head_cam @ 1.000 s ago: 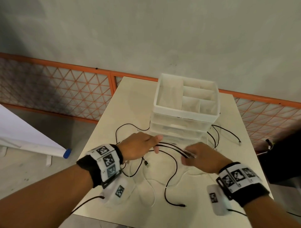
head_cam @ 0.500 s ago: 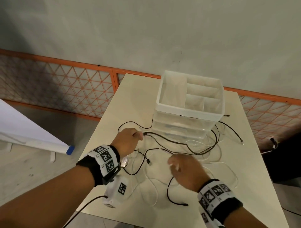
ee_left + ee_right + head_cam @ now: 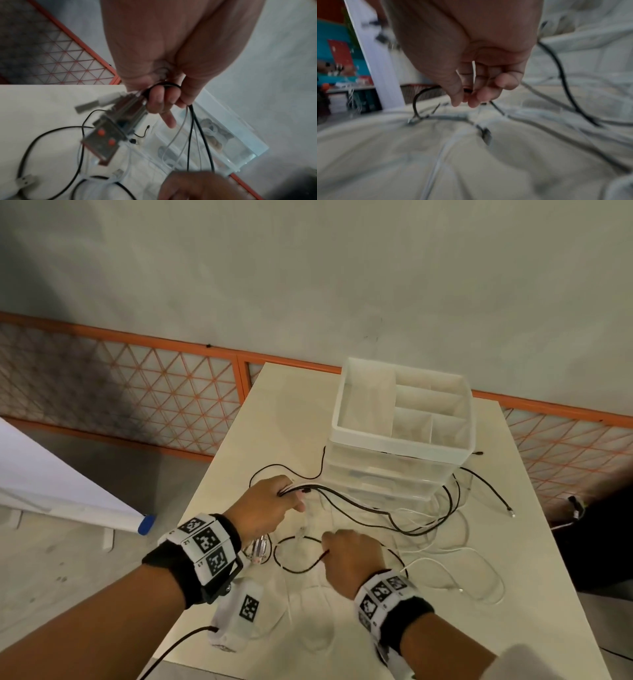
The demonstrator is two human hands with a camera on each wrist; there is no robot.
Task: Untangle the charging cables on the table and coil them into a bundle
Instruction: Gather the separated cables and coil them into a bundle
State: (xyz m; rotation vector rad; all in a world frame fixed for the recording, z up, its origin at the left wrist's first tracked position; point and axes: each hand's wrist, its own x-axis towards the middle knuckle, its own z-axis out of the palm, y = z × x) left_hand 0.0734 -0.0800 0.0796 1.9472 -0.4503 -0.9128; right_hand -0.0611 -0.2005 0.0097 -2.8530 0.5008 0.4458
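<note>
Black cables (image 3: 373, 510) and white cables (image 3: 455, 553) lie tangled on the cream table (image 3: 534, 594) in front of a white drawer organizer. My left hand (image 3: 270, 505) grips a bunch of black and white cable strands (image 3: 193, 124), its fingers curled round them; the strands run right toward the organizer. Nearer me, my right hand (image 3: 349, 559) pinches a black cable (image 3: 294, 568) that loops on the table to its left. In the right wrist view the right hand (image 3: 467, 100) pinches the cable between thumb and fingers; that picture is blurred.
The white organizer (image 3: 404, 440), with an open compartment tray on top of clear drawers, stands at the table's back. A small clear device with red dots (image 3: 106, 140) lies under my left hand. Orange mesh fencing (image 3: 137, 392) and a white board (image 3: 51, 484) stand left of the table.
My left hand drew the gathered strands left and closed on them. My right hand pulled back toward me and left, taking hold of a black cable loop.
</note>
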